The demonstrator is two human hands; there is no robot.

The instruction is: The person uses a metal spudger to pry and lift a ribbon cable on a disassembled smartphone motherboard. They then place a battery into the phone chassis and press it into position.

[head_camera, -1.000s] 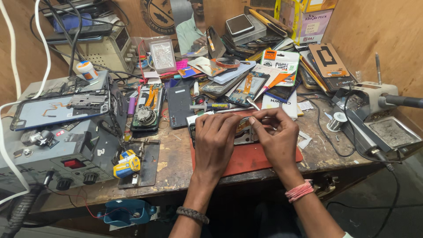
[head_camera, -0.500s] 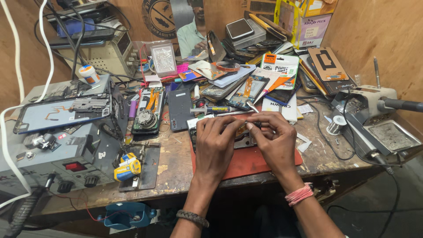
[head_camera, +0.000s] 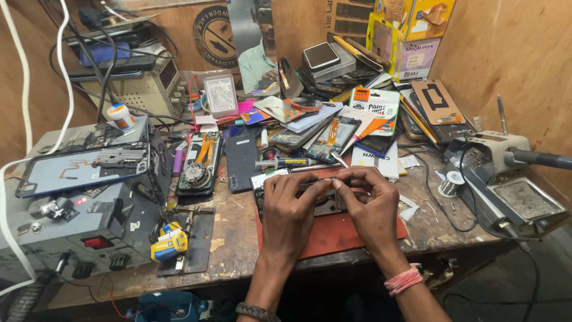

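Observation:
My left hand [head_camera: 292, 210] and my right hand [head_camera: 369, 206] both rest on an opened phone [head_camera: 325, 203] lying on a red mat [head_camera: 333, 235] at the front of the wooden bench. The fingertips of both hands meet at the phone's far edge and pinch a small part there; the part itself is too small to make out. The hands hide most of the phone. A syringe-shaped tube [head_camera: 286, 162] lies just beyond the hands.
A grey power unit [head_camera: 71, 220] carrying a phone frame [head_camera: 83, 170] stands at the left. An open phone [head_camera: 199, 164] and a dark back cover [head_camera: 242, 161] lie ahead. A soldering station [head_camera: 506, 179] with solder spool [head_camera: 451, 183] sits right. Phones and packets are piled behind.
Both hands stay on the phone; the fingers have shifted slightly along its far edge. The camera view has drifted a little.

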